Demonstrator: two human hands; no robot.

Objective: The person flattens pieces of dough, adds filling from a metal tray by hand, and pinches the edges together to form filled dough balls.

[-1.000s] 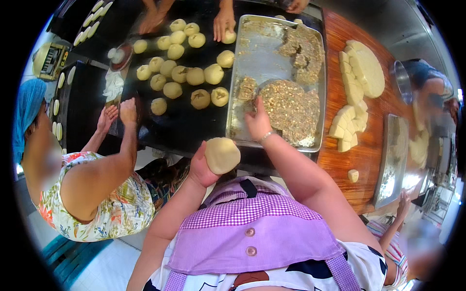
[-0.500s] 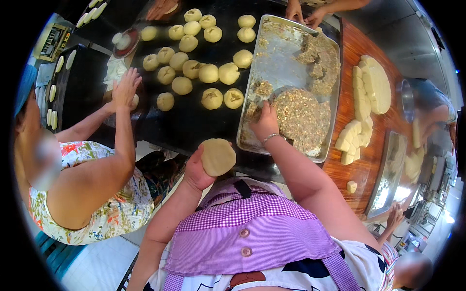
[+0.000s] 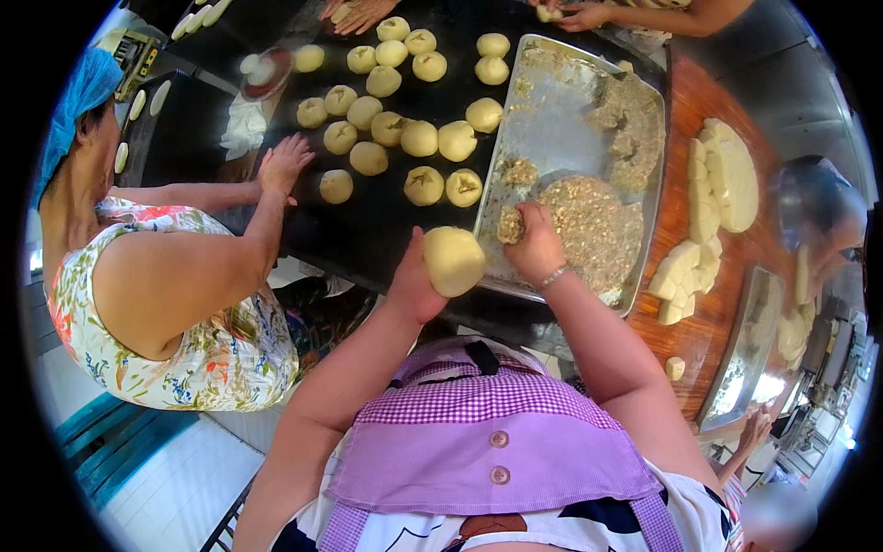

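Note:
My left hand is closed on a flat round of pale dough, held up in front of the apron near the table's front edge. My right hand is closed on a lump of chopped, nutty filling, lifted over the left part of a large metal tray. In that tray, beside my right hand, spreads a broad mound of the same filling. A smaller clump lies just beyond my fingers.
Several dough balls stand on the black table, some with creased tops. To the left, a co-worker's hands rest near a white cloth. Cut dough pieces lie on the wooden board at right. Other people's hands work across the table.
My right hand has come up from the filling with a lump in its fingers. The dough in my left hand has risen and tilted. The whole view has shifted somewhat.

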